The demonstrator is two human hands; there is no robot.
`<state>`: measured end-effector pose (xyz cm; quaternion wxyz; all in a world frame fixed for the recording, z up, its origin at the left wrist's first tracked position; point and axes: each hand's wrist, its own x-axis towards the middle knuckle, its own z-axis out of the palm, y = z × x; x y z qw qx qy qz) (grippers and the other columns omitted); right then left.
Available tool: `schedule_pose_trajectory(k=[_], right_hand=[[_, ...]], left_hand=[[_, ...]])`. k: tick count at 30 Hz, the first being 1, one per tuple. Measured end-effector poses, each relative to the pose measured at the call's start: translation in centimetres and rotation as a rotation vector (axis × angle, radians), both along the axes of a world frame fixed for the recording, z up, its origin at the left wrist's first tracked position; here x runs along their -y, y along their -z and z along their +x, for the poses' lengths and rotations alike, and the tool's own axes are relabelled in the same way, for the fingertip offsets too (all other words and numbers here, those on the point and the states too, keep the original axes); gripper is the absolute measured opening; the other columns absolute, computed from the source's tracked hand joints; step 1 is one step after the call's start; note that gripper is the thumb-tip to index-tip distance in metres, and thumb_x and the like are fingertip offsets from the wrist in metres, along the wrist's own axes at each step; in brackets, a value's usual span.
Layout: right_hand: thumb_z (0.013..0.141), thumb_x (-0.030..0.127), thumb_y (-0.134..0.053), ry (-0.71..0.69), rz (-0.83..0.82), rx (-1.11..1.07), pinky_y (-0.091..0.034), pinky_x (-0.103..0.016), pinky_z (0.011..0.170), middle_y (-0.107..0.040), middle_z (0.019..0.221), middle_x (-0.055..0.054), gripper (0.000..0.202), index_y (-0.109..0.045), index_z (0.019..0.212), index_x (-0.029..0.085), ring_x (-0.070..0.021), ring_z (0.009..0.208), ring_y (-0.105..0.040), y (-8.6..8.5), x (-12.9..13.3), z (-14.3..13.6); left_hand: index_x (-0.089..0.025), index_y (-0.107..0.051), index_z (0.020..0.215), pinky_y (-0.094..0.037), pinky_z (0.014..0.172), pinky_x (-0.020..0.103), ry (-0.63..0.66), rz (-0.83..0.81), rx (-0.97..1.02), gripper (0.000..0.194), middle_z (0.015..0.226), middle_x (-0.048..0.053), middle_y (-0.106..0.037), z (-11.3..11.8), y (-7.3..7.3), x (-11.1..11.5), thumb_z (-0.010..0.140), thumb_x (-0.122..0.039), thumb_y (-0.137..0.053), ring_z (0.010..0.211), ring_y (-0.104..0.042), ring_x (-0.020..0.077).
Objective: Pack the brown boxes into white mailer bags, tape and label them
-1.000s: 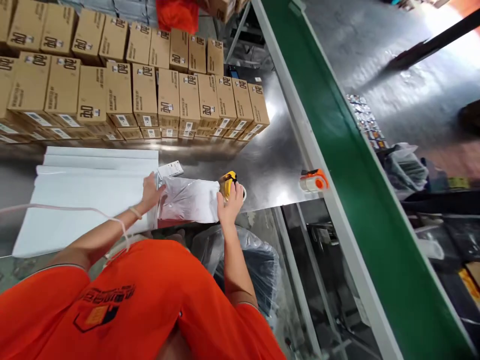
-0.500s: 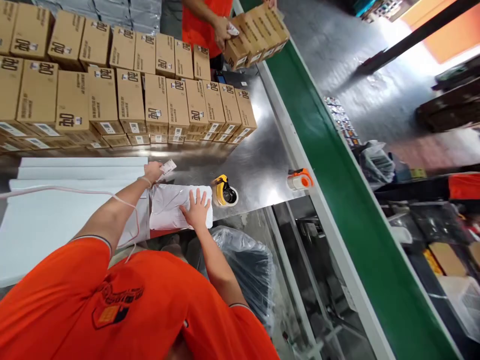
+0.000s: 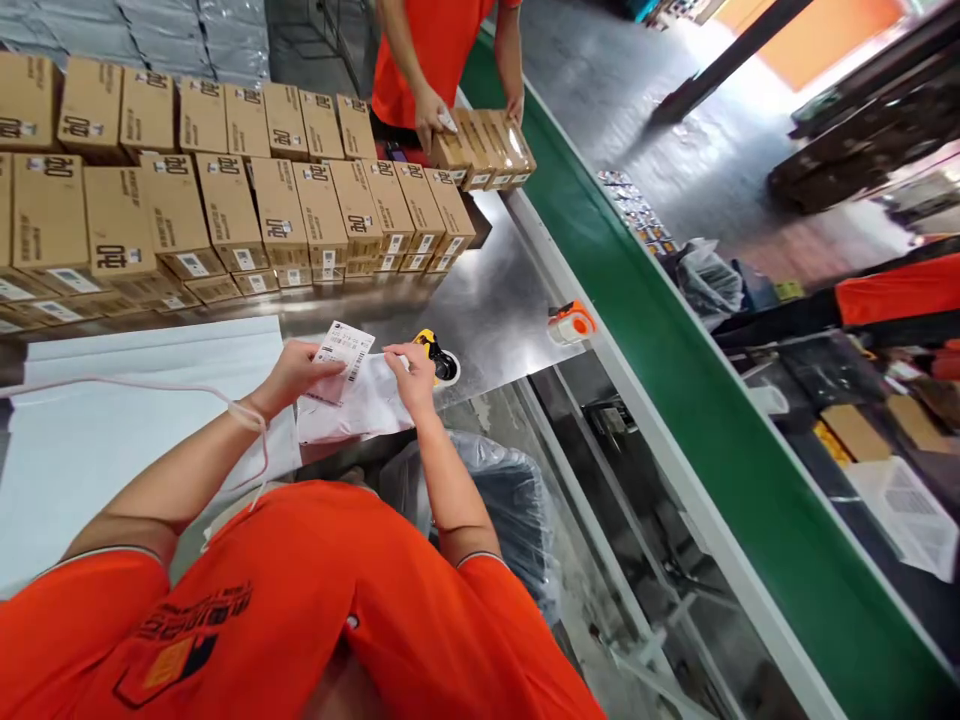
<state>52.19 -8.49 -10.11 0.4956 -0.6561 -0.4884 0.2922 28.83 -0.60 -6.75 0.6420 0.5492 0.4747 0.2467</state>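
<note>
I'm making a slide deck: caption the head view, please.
Left hand holding a barcode label over a white wrapped parcel; right hand over its right end.

A warehouse packing station is shown by printed cartons (image 3: 324, 215) stacked toward the far edge of the metal table (image 3: 487, 300), a conveyor belt (image 3: 697, 420) set along its right edge, and a tape dispenser (image 3: 572, 325) at the near right corner

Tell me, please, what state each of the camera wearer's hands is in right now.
Left hand: closed, holding the label.
Right hand: fingers bent by the package; whether it grips anything cannot be told.
</note>
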Motion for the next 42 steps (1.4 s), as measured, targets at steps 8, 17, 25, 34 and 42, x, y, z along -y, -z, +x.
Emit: schedule_pose_trajectory(k=[8, 17, 25, 34, 42], right_hand=[[0.088, 0.040, -0.084, -0.098, 0.074, -0.119, -0.052, -0.044, 0.107, -0.075, 0.088, -0.003, 0.013, -0.085, 0.086, 0.028, -0.0269, 0.105, -0.065, -4.4, -0.6, 0.3], [0.089, 0.040, -0.085, -0.231, 0.120, -0.068, -0.052, -0.041, 0.104, -0.073, 0.086, -0.003, 0.017, -0.084, 0.080, 0.026, -0.0246, 0.100, -0.064, -6.3, 0.6, 0.6], [0.087, 0.046, -0.087, -0.257, 0.107, -0.075, -0.053, -0.040, 0.102, -0.068, 0.082, -0.002, 0.027, -0.077, 0.073, 0.025, -0.0240, 0.097, -0.064, -6.7, 1.2, 0.2], [0.080, 0.061, -0.086, -0.311, -0.033, -0.379, -0.050, -0.028, 0.078, -0.063, 0.077, 0.001, 0.043, -0.070, 0.077, 0.021, -0.0164, 0.079, -0.056, -6.1, 2.0, -0.7], [0.070, 0.061, -0.092, -0.334, -0.173, -0.533, -0.041, -0.024, 0.069, -0.059, 0.069, 0.005, 0.048, -0.067, 0.073, 0.019, -0.0113, 0.069, -0.049, -5.9, 2.5, -2.5]], left_hand=[[-0.015, -0.091, 0.086, -0.057, 0.072, 0.033, 0.101, 0.162, -0.033, 0.047, 0.091, 0.009, -0.085, -0.8, -3.1, 1.5, 0.062, -0.054, -0.091, 0.083, -0.076, 0.0301], [-0.015, -0.091, 0.087, -0.059, 0.072, 0.034, 0.118, 0.170, -0.036, 0.048, 0.090, 0.009, -0.085, -1.3, -3.8, 2.9, 0.061, -0.055, -0.093, 0.085, -0.076, 0.0319], [-0.016, -0.092, 0.087, -0.063, 0.073, 0.037, 0.108, 0.133, 0.000, 0.048, 0.092, 0.010, -0.085, -1.5, -4.1, 3.6, 0.057, -0.053, -0.097, 0.087, -0.077, 0.0340], [-0.016, -0.086, 0.117, -0.059, 0.108, 0.051, 0.099, 0.320, -0.101, 0.067, 0.117, 0.014, -0.080, -1.0, -2.4, 3.5, 0.065, -0.057, -0.098, 0.125, -0.069, 0.0446], [-0.025, -0.084, 0.113, -0.030, 0.134, 0.060, 0.298, 0.862, -0.079, 0.039, 0.125, 0.012, -0.078, 0.7, -3.4, 2.9, 0.095, -0.059, -0.082, 0.144, -0.060, 0.0382]])
